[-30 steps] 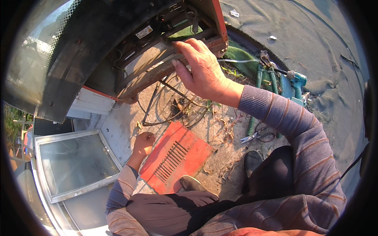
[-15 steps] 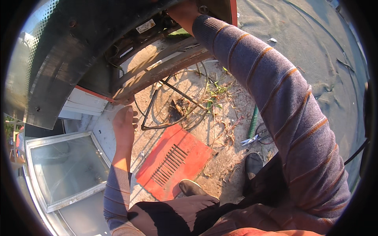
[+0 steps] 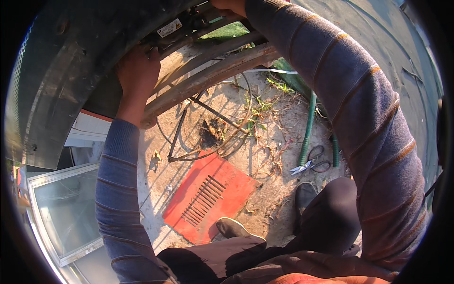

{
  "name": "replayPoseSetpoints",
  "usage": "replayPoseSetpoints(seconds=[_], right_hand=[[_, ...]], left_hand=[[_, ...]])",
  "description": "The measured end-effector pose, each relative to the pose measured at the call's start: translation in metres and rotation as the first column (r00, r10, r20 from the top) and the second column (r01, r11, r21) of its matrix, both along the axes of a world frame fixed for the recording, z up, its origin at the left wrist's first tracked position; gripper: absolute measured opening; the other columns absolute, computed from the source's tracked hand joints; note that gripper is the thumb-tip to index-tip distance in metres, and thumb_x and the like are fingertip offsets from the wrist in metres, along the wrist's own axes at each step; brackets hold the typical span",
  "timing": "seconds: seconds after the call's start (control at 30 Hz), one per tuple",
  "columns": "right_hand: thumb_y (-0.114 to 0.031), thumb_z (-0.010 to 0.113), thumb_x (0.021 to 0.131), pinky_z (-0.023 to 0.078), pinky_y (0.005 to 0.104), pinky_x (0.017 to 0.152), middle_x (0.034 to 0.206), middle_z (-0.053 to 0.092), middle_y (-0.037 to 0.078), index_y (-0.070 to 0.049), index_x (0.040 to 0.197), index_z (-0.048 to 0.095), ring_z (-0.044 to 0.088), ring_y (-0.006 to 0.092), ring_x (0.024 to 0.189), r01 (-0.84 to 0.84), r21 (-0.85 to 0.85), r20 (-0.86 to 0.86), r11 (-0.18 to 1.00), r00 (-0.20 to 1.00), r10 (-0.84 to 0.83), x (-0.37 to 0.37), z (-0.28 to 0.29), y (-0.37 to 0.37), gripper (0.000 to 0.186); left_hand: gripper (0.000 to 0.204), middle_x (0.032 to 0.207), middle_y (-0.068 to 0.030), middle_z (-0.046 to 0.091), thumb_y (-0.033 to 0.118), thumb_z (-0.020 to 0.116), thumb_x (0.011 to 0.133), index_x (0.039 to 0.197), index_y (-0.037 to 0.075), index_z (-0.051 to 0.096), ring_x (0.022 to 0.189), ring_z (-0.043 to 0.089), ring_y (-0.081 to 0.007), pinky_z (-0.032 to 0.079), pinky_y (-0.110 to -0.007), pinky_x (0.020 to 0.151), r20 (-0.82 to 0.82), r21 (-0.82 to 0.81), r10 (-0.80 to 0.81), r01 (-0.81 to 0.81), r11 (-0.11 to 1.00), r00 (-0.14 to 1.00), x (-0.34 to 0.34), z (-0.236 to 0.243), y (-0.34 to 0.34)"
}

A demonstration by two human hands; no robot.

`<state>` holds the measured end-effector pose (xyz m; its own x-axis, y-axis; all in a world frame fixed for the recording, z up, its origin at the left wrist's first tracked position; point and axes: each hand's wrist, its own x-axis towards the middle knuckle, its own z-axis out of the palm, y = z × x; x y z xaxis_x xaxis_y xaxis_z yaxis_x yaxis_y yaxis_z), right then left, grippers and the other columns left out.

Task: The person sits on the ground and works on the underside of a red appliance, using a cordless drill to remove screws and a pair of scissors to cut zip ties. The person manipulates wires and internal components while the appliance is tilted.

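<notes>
A large dark metal machine housing fills the upper left, with its underside open. Rusty metal frame bars cross that opening, and a white label is stuck on a dark part inside. My left hand reaches into the housing beside the bars, its fingers bent against a dark part below the label. What they grip is hidden. At the top edge, my right hand touches the far end of the housing; its fingers are mostly out of sight.
Below lies a wire stand with round hoops. A red slotted panel rests on the ground near my shoe. Scissors lie by a green hose. A framed glass pane stands at left, dark sheeting at right.
My left hand has left the near corner of the frame and moved up into the housing. The housing and bars have shifted slightly, and my right hand is higher, nearer the top edge.
</notes>
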<state>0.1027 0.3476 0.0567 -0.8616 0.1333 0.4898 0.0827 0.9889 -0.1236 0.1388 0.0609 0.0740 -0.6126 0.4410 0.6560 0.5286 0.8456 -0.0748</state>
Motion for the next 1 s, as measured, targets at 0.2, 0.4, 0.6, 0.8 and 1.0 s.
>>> replayPoseSetpoints(seconds=[0.2,0.4,0.6,0.8,1.0], right_hand=[[-0.02,0.07,0.089,0.054,0.0452,0.094,0.122,0.066,0.022,-0.001,0.13,0.06,0.066,0.0406,0.113,-0.021,0.024,0.018,0.999,1.0,0.021,0.001,-0.005,0.004,0.046],[-0.019,0.071,0.089,0.054,0.0449,0.092,0.121,0.067,0.021,-0.002,0.129,0.062,0.067,0.0397,0.112,-0.04,0.032,0.033,0.999,0.999,0.039,-0.001,-0.005,0.002,0.045],[-0.019,0.071,0.088,0.055,0.0445,0.091,0.119,0.068,0.02,-0.003,0.128,0.063,0.067,0.0388,0.111,-0.051,0.03,0.031,0.998,0.998,0.05,-0.012,-0.003,0.002,0.044],[-0.018,0.072,0.087,0.055,0.0442,0.089,0.118,0.068,0.018,-0.005,0.127,0.065,0.068,0.038,0.11,-0.067,0.032,0.028,0.997,0.997,0.066,-0.019,-0.003,-0.001,0.043],[-0.018,0.073,0.087,0.055,0.0439,0.088,0.116,0.069,0.017,-0.006,0.127,0.066,0.069,0.0371,0.109,-0.072,0.045,0.029,0.996,0.997,0.071,-0.022,-0.005,-0.004,0.042]], left_hand=[[0.062,0.137,-0.0251,0.064,0.043,0.071,0.09,0.136,0.002,0.063,0.126,0.062,-0.0427,0.049,-0.05,0.108,0.257,-0.142,0.205,-0.173,0.975,0.944,-0.045,0.003,0.017],[0.059,0.141,-0.0253,0.062,0.04,0.07,0.092,0.137,0.003,0.063,0.128,0.061,-0.0429,0.048,-0.05,0.108,0.164,-0.091,0.102,-0.088,0.992,0.981,-0.071,-0.008,0.009],[0.057,0.135,-0.0268,0.063,0.035,0.068,0.093,0.139,0.002,0.058,0.126,0.06,-0.0445,0.05,-0.049,0.104,0.238,-0.118,-0.01,0.04,0.992,0.971,-0.097,-0.013,0.004],[0.066,0.136,-0.0287,0.062,0.036,0.07,0.092,0.142,-0.002,0.053,0.127,0.059,-0.0451,0.049,-0.048,0.104,0.154,-0.09,0.033,-0.02,0.996,0.987,-0.093,-0.013,-0.001],[0.073,0.135,-0.0302,0.062,0.039,0.073,0.088,0.143,-0.004,0.051,0.126,0.059,-0.0457,0.049,-0.048,0.104,0.163,-0.114,0.047,-0.028,0.993,0.985,-0.082,-0.007,0.008]])
